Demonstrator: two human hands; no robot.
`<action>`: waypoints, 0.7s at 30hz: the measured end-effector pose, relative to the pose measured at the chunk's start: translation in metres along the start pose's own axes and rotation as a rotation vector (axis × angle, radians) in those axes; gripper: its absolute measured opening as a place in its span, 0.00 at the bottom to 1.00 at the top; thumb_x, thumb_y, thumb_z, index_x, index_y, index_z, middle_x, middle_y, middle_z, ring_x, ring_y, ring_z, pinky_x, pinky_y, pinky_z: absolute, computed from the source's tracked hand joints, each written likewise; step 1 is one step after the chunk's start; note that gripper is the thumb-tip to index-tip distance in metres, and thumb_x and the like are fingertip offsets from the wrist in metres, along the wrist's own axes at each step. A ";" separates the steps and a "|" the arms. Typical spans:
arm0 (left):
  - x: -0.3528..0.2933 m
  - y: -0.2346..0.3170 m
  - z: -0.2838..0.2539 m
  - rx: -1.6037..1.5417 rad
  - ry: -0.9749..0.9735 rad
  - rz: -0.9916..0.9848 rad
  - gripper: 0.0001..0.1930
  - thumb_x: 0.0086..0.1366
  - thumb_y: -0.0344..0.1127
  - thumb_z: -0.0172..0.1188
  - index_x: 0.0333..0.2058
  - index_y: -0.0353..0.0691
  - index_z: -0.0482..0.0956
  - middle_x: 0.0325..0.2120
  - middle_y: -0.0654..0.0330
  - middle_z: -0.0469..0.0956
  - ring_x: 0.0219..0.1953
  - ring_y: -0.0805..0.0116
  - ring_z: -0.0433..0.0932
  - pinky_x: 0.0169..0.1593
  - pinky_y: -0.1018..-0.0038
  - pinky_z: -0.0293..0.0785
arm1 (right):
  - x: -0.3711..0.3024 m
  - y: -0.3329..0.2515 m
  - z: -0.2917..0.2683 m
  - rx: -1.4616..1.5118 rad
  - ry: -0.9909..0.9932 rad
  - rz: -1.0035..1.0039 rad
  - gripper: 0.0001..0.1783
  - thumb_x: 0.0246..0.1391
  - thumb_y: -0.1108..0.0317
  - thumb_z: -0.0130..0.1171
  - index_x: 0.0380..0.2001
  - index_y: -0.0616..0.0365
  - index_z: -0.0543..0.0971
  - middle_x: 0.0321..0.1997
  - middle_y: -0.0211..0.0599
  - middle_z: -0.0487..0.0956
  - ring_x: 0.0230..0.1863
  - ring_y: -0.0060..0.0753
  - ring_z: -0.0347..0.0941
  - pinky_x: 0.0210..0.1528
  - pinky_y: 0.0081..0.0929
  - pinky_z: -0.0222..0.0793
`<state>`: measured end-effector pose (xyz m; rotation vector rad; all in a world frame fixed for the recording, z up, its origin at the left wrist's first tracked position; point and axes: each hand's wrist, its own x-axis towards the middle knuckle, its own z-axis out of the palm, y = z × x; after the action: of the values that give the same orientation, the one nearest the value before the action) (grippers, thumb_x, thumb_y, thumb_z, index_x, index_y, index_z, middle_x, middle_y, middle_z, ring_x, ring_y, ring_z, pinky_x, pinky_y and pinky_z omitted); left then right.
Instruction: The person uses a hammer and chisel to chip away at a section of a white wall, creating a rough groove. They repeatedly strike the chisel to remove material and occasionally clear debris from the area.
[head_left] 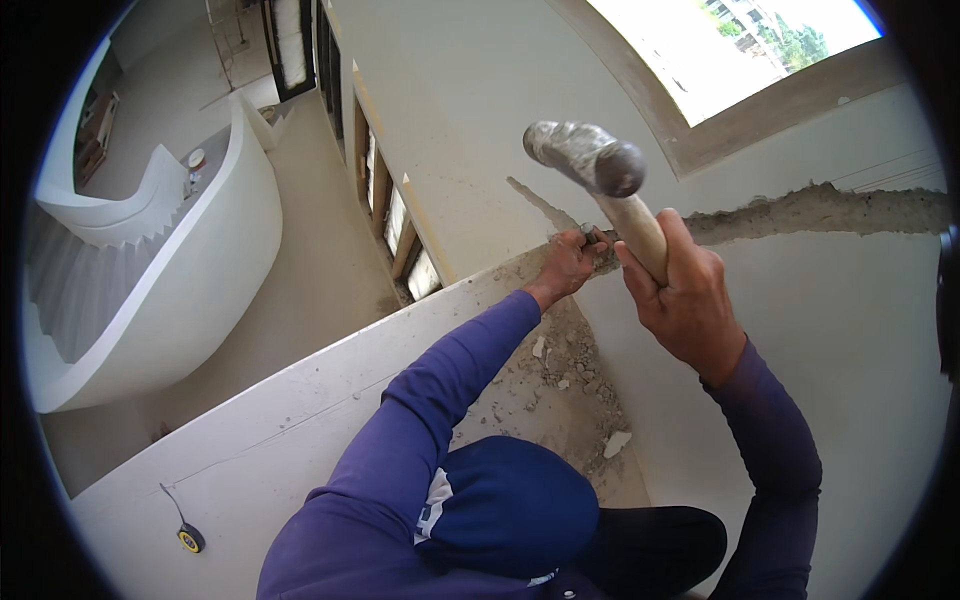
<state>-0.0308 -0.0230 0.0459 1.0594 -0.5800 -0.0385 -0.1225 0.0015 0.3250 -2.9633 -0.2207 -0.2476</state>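
Observation:
My right hand (690, 300) is wrapped round the wooden handle of a hammer (640, 235). Its worn metal head (580, 155) is raised in the air, up and left of that hand and apart from the wall. My left hand (566, 266) is closed round a chisel (589, 231) at the wall, near the top of the low white parapet. Only the chisel's blunt metal end shows; the rest is hidden by my fingers and the wall. A rough chipped groove (830, 211) runs along the white wall from there to the right.
Broken plaster and rubble (560, 380) litter the floor between the parapet (310, 400) and the wall. A yellow-and-black tape measure (190, 538) lies on the parapet at lower left. Beyond it is a drop to a lower floor with a curved white staircase (235, 250). A window (690, 60) opens at upper right.

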 end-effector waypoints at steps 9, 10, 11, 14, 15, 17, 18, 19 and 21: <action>-0.007 0.007 -0.004 0.080 -0.066 -0.203 0.07 0.69 0.27 0.60 0.38 0.34 0.86 0.29 0.45 0.84 0.33 0.58 0.85 0.41 0.62 0.79 | 0.012 -0.029 -0.021 0.046 -0.040 0.089 0.15 0.66 0.66 0.63 0.32 0.62 0.69 0.22 0.53 0.77 0.22 0.53 0.79 0.27 0.46 0.74; -0.006 0.006 -0.010 0.092 -0.071 -0.183 0.07 0.69 0.27 0.60 0.38 0.34 0.86 0.29 0.45 0.83 0.32 0.60 0.84 0.40 0.63 0.78 | 0.015 -0.038 -0.018 0.108 0.112 0.006 0.15 0.66 0.66 0.63 0.31 0.62 0.69 0.21 0.53 0.77 0.22 0.54 0.79 0.27 0.46 0.73; -0.004 0.004 -0.017 0.107 -0.075 -0.164 0.07 0.69 0.26 0.59 0.39 0.33 0.86 0.29 0.45 0.83 0.32 0.62 0.84 0.40 0.64 0.78 | 0.017 -0.043 -0.015 0.172 0.264 -0.078 0.16 0.66 0.66 0.63 0.31 0.61 0.68 0.21 0.53 0.77 0.23 0.54 0.80 0.27 0.46 0.73; -0.003 0.021 0.002 0.174 -0.157 -0.227 0.06 0.69 0.27 0.61 0.37 0.32 0.86 0.27 0.45 0.83 0.30 0.68 0.81 0.37 0.67 0.77 | -0.021 0.037 0.008 -0.131 -0.136 0.120 0.16 0.67 0.65 0.62 0.31 0.63 0.69 0.22 0.55 0.76 0.23 0.55 0.79 0.28 0.47 0.71; 0.001 0.020 -0.001 0.179 -0.137 -0.219 0.06 0.69 0.27 0.61 0.36 0.31 0.86 0.26 0.46 0.83 0.30 0.69 0.81 0.37 0.67 0.77 | -0.022 0.046 0.008 -0.185 -0.229 0.159 0.16 0.67 0.65 0.62 0.32 0.64 0.70 0.23 0.56 0.77 0.24 0.56 0.79 0.28 0.48 0.71; 0.005 0.017 -0.003 0.172 -0.092 -0.187 0.06 0.69 0.27 0.62 0.35 0.31 0.86 0.24 0.48 0.82 0.28 0.71 0.79 0.34 0.68 0.75 | -0.024 0.057 0.005 -0.306 -0.414 0.245 0.16 0.68 0.65 0.61 0.32 0.65 0.71 0.24 0.57 0.78 0.25 0.57 0.80 0.30 0.50 0.71; 0.003 0.010 -0.005 0.164 -0.065 -0.173 0.06 0.69 0.27 0.63 0.34 0.31 0.86 0.22 0.50 0.81 0.27 0.73 0.78 0.32 0.69 0.74 | -0.026 0.054 0.006 -0.220 -0.350 0.275 0.16 0.68 0.64 0.61 0.32 0.65 0.71 0.23 0.56 0.77 0.25 0.55 0.79 0.30 0.49 0.71; 0.001 0.005 -0.007 0.154 -0.039 -0.157 0.06 0.69 0.27 0.64 0.34 0.31 0.86 0.21 0.52 0.81 0.26 0.75 0.77 0.30 0.70 0.72 | -0.031 0.048 0.005 -0.136 -0.285 0.307 0.16 0.68 0.64 0.62 0.32 0.66 0.72 0.23 0.54 0.77 0.25 0.52 0.79 0.30 0.49 0.71; -0.009 -0.021 -0.015 0.038 0.157 -0.191 0.05 0.71 0.27 0.62 0.36 0.32 0.85 0.26 0.55 0.84 0.30 0.76 0.79 0.34 0.72 0.77 | -0.042 0.032 0.003 0.029 -0.174 0.378 0.17 0.68 0.63 0.62 0.32 0.66 0.72 0.22 0.48 0.76 0.24 0.45 0.78 0.29 0.46 0.71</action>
<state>-0.0262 -0.0187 0.0190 1.1407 -0.3378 -0.1110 -0.1575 -0.0344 0.3098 -2.9212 0.3120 0.0605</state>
